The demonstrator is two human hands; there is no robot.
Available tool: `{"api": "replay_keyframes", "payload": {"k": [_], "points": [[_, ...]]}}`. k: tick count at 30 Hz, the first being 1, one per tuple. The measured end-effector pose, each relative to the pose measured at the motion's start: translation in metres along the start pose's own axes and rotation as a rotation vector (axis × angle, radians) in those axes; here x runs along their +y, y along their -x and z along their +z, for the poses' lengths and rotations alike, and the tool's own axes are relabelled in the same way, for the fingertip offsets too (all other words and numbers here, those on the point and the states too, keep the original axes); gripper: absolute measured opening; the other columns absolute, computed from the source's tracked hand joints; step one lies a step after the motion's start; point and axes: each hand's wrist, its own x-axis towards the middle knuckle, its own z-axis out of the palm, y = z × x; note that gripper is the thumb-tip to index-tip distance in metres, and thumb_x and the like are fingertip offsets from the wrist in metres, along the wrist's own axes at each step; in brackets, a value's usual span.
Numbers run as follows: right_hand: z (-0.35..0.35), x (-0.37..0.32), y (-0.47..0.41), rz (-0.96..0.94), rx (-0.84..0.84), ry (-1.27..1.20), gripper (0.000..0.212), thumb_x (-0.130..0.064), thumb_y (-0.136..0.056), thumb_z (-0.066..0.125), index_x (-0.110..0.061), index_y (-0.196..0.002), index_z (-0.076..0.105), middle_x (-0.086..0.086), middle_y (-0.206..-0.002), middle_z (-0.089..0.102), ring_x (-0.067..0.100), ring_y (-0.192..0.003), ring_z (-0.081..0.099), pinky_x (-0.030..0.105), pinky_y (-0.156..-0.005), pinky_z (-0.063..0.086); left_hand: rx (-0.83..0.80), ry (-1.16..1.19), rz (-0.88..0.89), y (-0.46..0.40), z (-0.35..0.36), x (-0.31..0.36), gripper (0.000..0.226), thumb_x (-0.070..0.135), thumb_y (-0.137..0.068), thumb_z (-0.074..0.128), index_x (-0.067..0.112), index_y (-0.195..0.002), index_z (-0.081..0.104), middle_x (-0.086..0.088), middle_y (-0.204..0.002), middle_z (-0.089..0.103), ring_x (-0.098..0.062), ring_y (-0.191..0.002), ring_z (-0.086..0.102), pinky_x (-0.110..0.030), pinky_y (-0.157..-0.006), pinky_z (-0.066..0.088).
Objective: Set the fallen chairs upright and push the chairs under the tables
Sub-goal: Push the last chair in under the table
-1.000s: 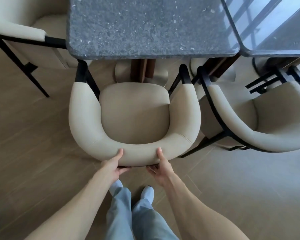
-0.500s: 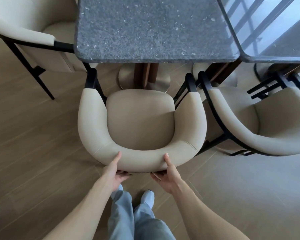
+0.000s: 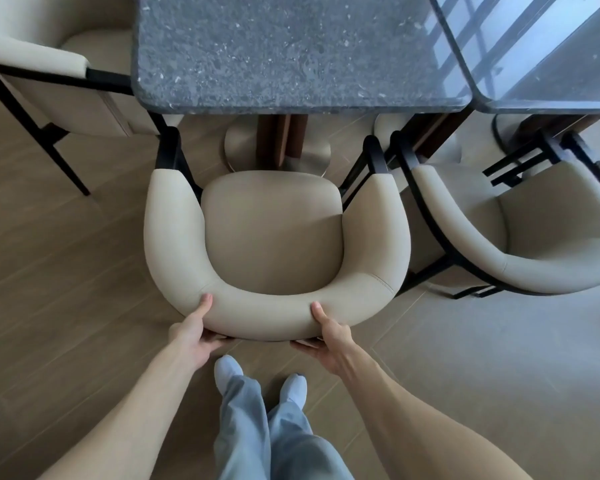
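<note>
You've got both hands on the curved backrest of the cream armchair (image 3: pixel 274 237): your left hand (image 3: pixel 193 336) grips the back rail with the thumb laid up over the padded top and the fingers tucked under the lower edge, and your right hand (image 3: pixel 329 336) mirrors it a little further along the curve, thumb on top, fingers underneath (the fingertips themselves are hidden beneath the padding). Straight ahead of your grip the chair stands upright on the wooden floor (image 3: pixel 49 271), its seat still out in the open and its black front posts close to the near edge of the speckled grey stone table (image 3: pixel 291 50), just in front of the pedestal base (image 3: pixel 278 147). Off to the right of your right hand, a second cream armchair (image 3: pixel 534 237) stands at the neighbouring glossy table (image 3: pixel 551 46). Up and to the left of your left hand, a third cream chair (image 3: pixel 49 81) sits at the stone table's side. Your white shoes (image 3: pixel 227 370) are just behind your hands.
</note>
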Motion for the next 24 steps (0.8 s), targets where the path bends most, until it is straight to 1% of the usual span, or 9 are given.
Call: {"api": "replay_keyframes", "payload": {"k": [6, 10, 13, 15, 17, 18, 20, 22, 24], "points": [[0.016, 0.015, 0.002, -0.013, -0.029, 0.017, 0.061, -0.027, -0.081, 0.082, 0.0, -0.123, 0.047, 0.022, -0.122, 0.057, 0.041, -0.094, 0.068, 0.055, -0.071, 0.061, 0.029, -0.059, 0.012, -0.008, -0.013, 0.016, 0.052, 0.03, -0.082, 0.081, 0.008, -0.119, 0.051, -0.015, -0.119, 0.059, -0.039, -0.103, 0.057, -0.057, -0.055, 0.054], [0.017, 0.018, 0.0, -0.03, -0.044, 0.036, 0.055, -0.03, -0.081, 0.081, -0.004, -0.118, 0.05, 0.018, -0.118, 0.061, 0.037, -0.09, 0.07, 0.048, -0.066, 0.062, 0.002, -0.051, 0.015, -0.009, -0.017, 0.016, 0.052, 0.031, -0.081, 0.081, 0.008, -0.116, 0.051, -0.015, -0.114, 0.058, -0.038, -0.102, 0.058, -0.054, -0.053, 0.056], [0.015, 0.017, 0.002, -0.035, -0.019, 0.074, 0.056, -0.036, -0.082, 0.08, -0.006, -0.114, 0.048, 0.015, -0.112, 0.062, 0.034, -0.085, 0.072, 0.048, -0.072, 0.062, -0.019, -0.078, -0.013, -0.002, -0.019, 0.021, 0.056, 0.028, -0.086, 0.078, 0.005, -0.128, 0.049, -0.02, -0.121, 0.057, -0.041, -0.109, 0.058, -0.058, -0.071, 0.055], [0.023, 0.018, 0.009, -0.011, 0.024, 0.184, 0.057, -0.047, -0.087, 0.071, -0.006, -0.116, 0.043, 0.018, -0.117, 0.061, 0.038, -0.084, 0.072, 0.05, -0.077, 0.061, 0.014, -0.124, -0.002, 0.008, -0.023, 0.026, 0.055, 0.021, -0.091, 0.073, 0.001, -0.135, 0.047, -0.025, -0.126, 0.057, -0.044, -0.111, 0.061, -0.055, -0.079, 0.055], [0.039, 0.017, 0.023, 0.076, 0.026, 0.358, 0.053, -0.054, -0.095, 0.054, -0.009, -0.118, 0.038, 0.026, -0.119, 0.06, 0.042, -0.079, 0.071, 0.052, -0.075, 0.061, 0.092, -0.202, 0.089, 0.024, -0.027, 0.034, 0.045, 0.014, -0.094, 0.068, -0.002, -0.133, 0.051, -0.024, -0.122, 0.06, -0.041, -0.107, 0.064, -0.049, -0.074, 0.058], [0.05, 0.019, 0.034, 0.141, -0.004, 0.481, 0.051, -0.052, -0.097, 0.05, -0.008, -0.119, 0.039, 0.029, -0.111, 0.062, 0.043, -0.076, 0.072, 0.05, -0.069, 0.062, 0.123, -0.219, 0.158, 0.033, -0.029, 0.041, 0.039, 0.012, -0.094, 0.066, -0.003, -0.128, 0.055, -0.022, -0.117, 0.061, -0.037, -0.103, 0.065, -0.046, -0.07, 0.059], [0.077, 0.027, 0.057, 0.216, -0.113, 0.814, 0.055, -0.042, -0.098, 0.052, 0.007, -0.122, 0.049, 0.028, -0.087, 0.067, 0.042, -0.075, 0.074, 0.043, -0.058, 0.062, 0.113, -0.178, 0.275, 0.055, -0.034, 0.062, 0.025, 0.009, -0.094, 0.064, -0.003, -0.116, 0.062, -0.019, -0.106, 0.063, -0.031, -0.092, 0.065, -0.043, -0.069, 0.06], [0.113, 0.039, 0.083, 0.115, -0.231, 1.011, 0.044, -0.033, -0.096, 0.058, 0.008, -0.112, 0.06, 0.019, -0.075, 0.069, 0.034, -0.071, 0.075, 0.037, -0.055, 0.06, 0.043, -0.098, 0.342, 0.078, -0.042, 0.088, 0.014, 0.009, -0.094, 0.063, 0.0, -0.105, 0.064, -0.018, -0.097, 0.064, -0.028, -0.082, 0.064, -0.046, -0.074, 0.06], [0.154, 0.05, 0.103, -0.084, -0.318, 0.978, 0.022, -0.022, -0.094, 0.061, -0.001, -0.086, 0.062, 0.01, -0.063, 0.065, 0.023, -0.052, 0.066, 0.031, -0.051, 0.054, -0.033, -0.083, 0.417, 0.096, -0.055, 0.117, 0.009, 0.008, -0.094, 0.062, 0.002, -0.099, 0.066, -0.018, -0.093, 0.066, -0.028, -0.077, 0.065, -0.045, -0.075, 0.06]]}}
